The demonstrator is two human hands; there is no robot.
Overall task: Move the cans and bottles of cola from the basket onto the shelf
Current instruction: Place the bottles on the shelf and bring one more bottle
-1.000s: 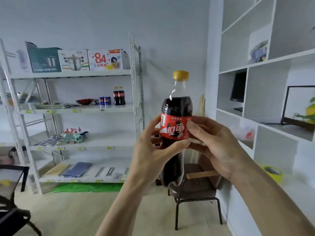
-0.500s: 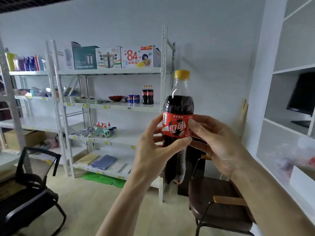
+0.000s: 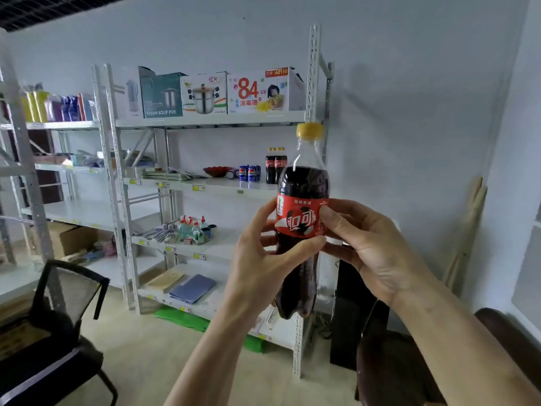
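Note:
I hold a cola bottle (image 3: 303,183) with a yellow cap and red label upright in front of me. My left hand (image 3: 260,259) grips its middle from the left, thumb across the front. My right hand (image 3: 369,247) grips it from the right, thumb on the label. Behind it stands a white metal shelf (image 3: 216,186). On its second level are two cola bottles (image 3: 275,167) and several blue cans (image 3: 249,173). The basket is out of view.
Boxes (image 3: 205,93) line the top level; spray bottles (image 3: 193,230) and flat packs (image 3: 191,288) lie lower down. A black mesh chair (image 3: 55,317) stands at the lower left, a brown chair (image 3: 409,367) at the lower right, a black box (image 3: 357,312) beside the shelf.
The view has swung left and closer to the metal shelf; the white wall unit on the right has left the frame. Both hands keep the same hold on the bottle.

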